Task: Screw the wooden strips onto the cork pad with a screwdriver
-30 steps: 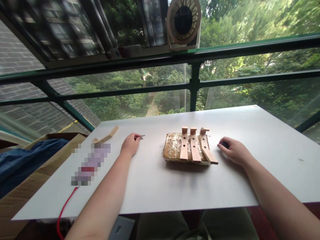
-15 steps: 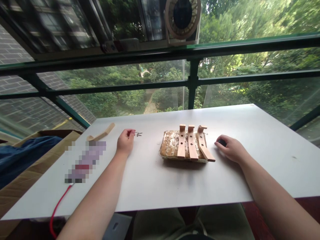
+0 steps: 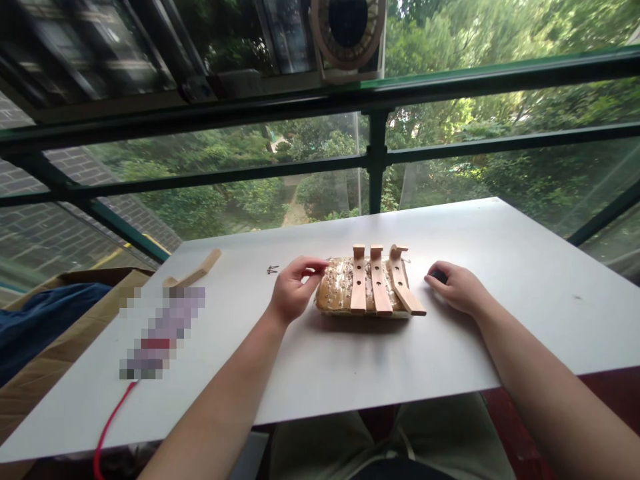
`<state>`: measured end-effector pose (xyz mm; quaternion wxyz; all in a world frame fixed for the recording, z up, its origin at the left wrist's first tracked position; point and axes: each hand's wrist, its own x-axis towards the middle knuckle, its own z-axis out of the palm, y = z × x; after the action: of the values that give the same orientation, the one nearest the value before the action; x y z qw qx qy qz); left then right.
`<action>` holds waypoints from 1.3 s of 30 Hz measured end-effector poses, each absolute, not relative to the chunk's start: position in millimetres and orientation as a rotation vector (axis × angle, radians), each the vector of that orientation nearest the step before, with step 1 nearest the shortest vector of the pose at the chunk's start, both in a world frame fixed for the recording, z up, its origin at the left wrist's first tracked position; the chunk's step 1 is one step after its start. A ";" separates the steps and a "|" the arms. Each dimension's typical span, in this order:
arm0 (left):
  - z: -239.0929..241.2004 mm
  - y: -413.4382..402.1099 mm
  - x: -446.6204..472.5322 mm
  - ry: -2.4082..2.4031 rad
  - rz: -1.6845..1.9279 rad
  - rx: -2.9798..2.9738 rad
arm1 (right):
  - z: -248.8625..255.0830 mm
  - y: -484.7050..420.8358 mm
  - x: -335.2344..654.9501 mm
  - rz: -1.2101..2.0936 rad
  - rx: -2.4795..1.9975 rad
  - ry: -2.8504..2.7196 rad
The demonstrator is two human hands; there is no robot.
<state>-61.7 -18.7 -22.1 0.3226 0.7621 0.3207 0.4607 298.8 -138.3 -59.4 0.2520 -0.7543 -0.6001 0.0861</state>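
Observation:
Three pale wooden hooks [image 3: 381,283], each with two dark holes, lie side by side across a brown block [image 3: 334,287] wrapped in clear plastic. The rightmost hook [image 3: 404,283] is tilted. My left hand [image 3: 295,287] is at the block's left edge, thumb and fingers pinched together; whatever they hold is too small to make out. To the right of the block, my right hand [image 3: 457,285] rests on the table, its fingers curled around a dark rounded object [image 3: 439,275] that is mostly hidden. Several small screws [image 3: 273,270] lie left of my left hand.
Another wooden hook [image 3: 195,272] lies at the table's left side, beside a blurred-out flat object [image 3: 167,333] with a red cable [image 3: 111,417]. A cardboard box [image 3: 75,347] with blue cloth stands left of the white table [image 3: 350,373]. A green railing [image 3: 225,173] runs behind.
My left hand has moved right, from the small screws to the left edge of the wrapped block. My right hand stays curled around the dark object. The view has shifted slightly.

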 end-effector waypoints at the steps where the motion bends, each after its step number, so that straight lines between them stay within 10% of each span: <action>1: -16.9 -23.0 -54.9 0.797 1.177 2.028 | -59.4 -138.4 298.8 0.233 -2.052 -1.629; 39: -29.0 -34.4 -32.0 0.693 1.202 1.982 | -57.7 -140.1 298.5 0.301 -2.051 -1.648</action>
<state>-32.0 -34.4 -29.0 0.3532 0.7664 0.2681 0.4647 298.5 -140.1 -57.7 0.2440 -0.7511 -0.6036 0.1100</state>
